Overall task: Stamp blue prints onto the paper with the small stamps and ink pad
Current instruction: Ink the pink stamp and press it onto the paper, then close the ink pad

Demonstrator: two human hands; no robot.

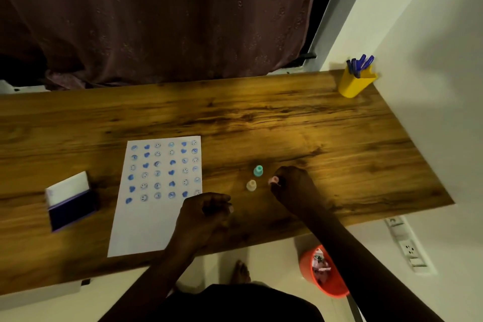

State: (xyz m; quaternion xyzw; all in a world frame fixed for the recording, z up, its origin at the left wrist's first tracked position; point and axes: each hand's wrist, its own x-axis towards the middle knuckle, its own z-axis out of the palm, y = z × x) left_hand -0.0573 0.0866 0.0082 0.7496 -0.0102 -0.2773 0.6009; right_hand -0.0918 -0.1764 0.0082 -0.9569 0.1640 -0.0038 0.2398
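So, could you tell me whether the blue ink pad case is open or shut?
Open: the blue ink pad case has its white lid raised, dark pad exposed.

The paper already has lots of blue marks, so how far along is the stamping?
Six rows of blue prints fill the upper paper. The right hand holds a pink stamp; the left hand rests curled and empty. The lower paper is still blank.

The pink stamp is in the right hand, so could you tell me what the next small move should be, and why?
Probably carry the pink stamp in the right hand across the paper to the open ink pad: inking comes before printing, and the sheet's lower part is still blank.
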